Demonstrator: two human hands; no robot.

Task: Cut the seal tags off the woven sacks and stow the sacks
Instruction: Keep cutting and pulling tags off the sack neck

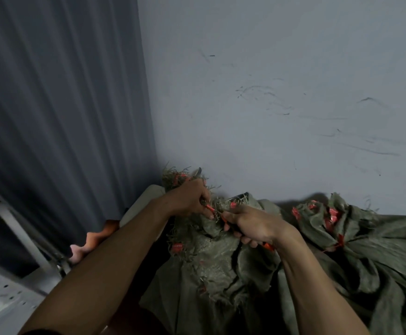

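Observation:
An olive-green woven sack [217, 259] with a frayed mouth lies in front of me, with red seal tags dotted along its edge. My left hand [188, 198] pinches one red seal tag [209, 208] at the sack's mouth. My right hand [252, 226] grips an orange-handled cutting tool [268, 246], whose tip points at that tag; the blades are mostly hidden by my fingers. Another red tag [177, 246] hangs lower on the sack's left edge.
More green sacks [366, 240] with several red tags are piled to the right against a scuffed grey wall [269, 93]. A dark curtain [59, 105] hangs at left, above a white metal frame [16, 228]. A bare foot [81, 250] shows beside my left forearm.

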